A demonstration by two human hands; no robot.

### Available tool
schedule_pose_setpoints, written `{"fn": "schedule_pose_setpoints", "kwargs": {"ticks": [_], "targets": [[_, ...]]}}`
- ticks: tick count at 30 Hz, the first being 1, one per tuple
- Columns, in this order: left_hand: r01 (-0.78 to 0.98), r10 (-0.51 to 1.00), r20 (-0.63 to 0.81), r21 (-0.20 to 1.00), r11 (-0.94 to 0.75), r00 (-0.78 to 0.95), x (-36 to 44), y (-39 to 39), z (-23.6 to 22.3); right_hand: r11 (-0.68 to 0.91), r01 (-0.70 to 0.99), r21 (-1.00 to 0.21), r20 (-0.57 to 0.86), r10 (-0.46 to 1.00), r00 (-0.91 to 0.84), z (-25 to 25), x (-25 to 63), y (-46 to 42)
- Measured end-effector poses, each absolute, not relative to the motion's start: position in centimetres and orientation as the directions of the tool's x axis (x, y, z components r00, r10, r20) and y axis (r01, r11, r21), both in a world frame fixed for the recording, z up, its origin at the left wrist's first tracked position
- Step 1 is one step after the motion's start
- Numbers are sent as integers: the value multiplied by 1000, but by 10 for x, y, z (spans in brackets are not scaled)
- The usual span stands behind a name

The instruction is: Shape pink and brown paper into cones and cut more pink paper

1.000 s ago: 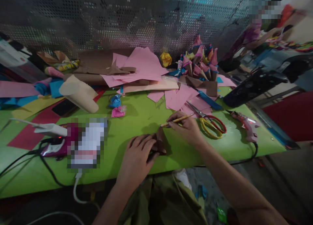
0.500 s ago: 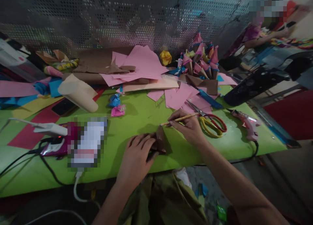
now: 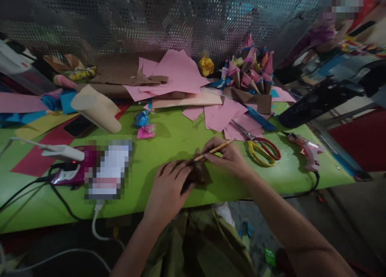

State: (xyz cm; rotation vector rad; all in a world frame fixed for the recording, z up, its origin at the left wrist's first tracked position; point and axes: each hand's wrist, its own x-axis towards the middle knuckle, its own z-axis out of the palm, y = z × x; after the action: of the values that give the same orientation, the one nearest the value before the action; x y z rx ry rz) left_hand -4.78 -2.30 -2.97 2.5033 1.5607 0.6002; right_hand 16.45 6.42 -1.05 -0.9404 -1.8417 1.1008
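Left hand [image 3: 170, 184] clasps brown paper [image 3: 201, 172], right hand [image 3: 228, 159] pinches stick [image 3: 219, 147], near bare tabletop edge [image 3: 223, 197].

A single camera is sitting on the person's head, looking forward and down over the green table [image 3: 169, 144]. It is watching from close above, with the left hand [image 3: 170, 184] and the right hand [image 3: 227, 158] showing near the middle of the view. The forearms [image 3: 283, 212] are rising from the bottom edge, and the lap [image 3: 196, 245] is appearing between them. A perforated panel [image 3: 120, 23] is crossing the top, facing the camera beyond the table, while the floor [image 3: 337, 216] is showing at lower right.
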Motion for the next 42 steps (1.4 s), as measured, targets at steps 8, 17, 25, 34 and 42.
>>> {"fn": "schedule_pose_setpoints", "kwargs": {"ticks": [8,17,25,34,42], "targets": [[825,890,248,340,-451,384,-47,-23,-28,297,215,-930,176,876,-449,-10,166,65],[825,876,298,320,-466,380,-48,-27,-29,323,186,-928,211,867,-452,-6,165,60],[818,879,290,339,-464,378,-47,-27,-27,329,179,-927,211,853,-478,-6,166,59],[816,885,286,358,-454,367,-47,-27,-27,311,191,-931,192,861,-470,-8,166,59],[815,890,279,371,-446,360,-46,-26,-26,284,144,-948,179,849,-497,-5,166,57]]}}
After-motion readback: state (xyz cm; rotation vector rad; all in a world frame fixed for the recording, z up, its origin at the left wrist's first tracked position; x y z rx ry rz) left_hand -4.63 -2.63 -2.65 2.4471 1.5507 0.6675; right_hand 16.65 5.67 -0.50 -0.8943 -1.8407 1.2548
